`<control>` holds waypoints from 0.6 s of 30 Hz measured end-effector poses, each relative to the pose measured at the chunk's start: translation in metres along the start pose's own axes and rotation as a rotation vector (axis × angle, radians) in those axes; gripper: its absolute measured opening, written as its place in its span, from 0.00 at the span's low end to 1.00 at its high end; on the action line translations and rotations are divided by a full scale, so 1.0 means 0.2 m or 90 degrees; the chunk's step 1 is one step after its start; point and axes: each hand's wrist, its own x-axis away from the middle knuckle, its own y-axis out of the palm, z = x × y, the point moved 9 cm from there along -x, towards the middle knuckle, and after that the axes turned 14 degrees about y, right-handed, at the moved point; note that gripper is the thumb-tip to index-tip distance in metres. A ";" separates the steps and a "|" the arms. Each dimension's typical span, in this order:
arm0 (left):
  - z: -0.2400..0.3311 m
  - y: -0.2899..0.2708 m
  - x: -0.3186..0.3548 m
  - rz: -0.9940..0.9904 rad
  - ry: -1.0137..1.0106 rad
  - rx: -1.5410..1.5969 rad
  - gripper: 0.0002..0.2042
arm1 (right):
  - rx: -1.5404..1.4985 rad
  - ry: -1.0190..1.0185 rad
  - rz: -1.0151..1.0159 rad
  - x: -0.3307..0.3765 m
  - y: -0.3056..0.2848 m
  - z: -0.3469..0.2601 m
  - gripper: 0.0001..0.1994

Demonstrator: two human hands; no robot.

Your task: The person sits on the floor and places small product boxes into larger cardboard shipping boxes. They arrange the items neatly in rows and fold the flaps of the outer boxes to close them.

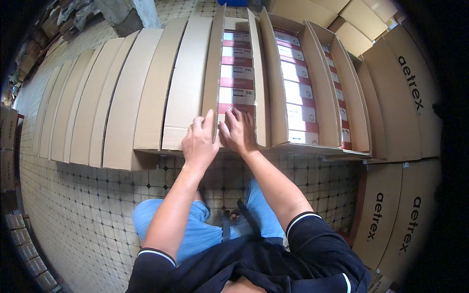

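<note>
In front of me stands a long brown carton (pixel 261 97) with its top flaps raised, holding a row of red and white shoe boxes (pixel 236 73). My left hand (pixel 199 141) is at the near end of its left flap (pixel 213 83), fingers on the outer side and thumb toward the opening. My right hand (pixel 239 132) reaches into the near end, its fingers apart and bent over the nearest shoe box, partly covering it. Whether the fingertips press on that box cannot be made out.
To the right, a second open carton (pixel 278 112) and a third open carton (pixel 351 88) also contain shoe boxes. Several closed cartons (pixel 128 97) line up leftward. Large stacked cartons (pixel 391 210) rise at the right. Tiled floor (pixel 107 210) lies beneath.
</note>
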 end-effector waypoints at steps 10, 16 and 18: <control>-0.04 -0.05 -0.16 0.030 0.000 0.210 0.18 | 0.162 -0.050 -0.085 -0.05 -0.08 -0.13 0.22; -0.16 0.08 -0.18 -0.105 -0.148 0.247 0.24 | 0.137 -0.064 -0.085 0.22 -0.51 -0.35 0.23; -0.15 0.06 -0.20 -0.100 -0.089 0.211 0.25 | 0.102 -0.135 -0.025 0.31 -0.65 -0.44 0.20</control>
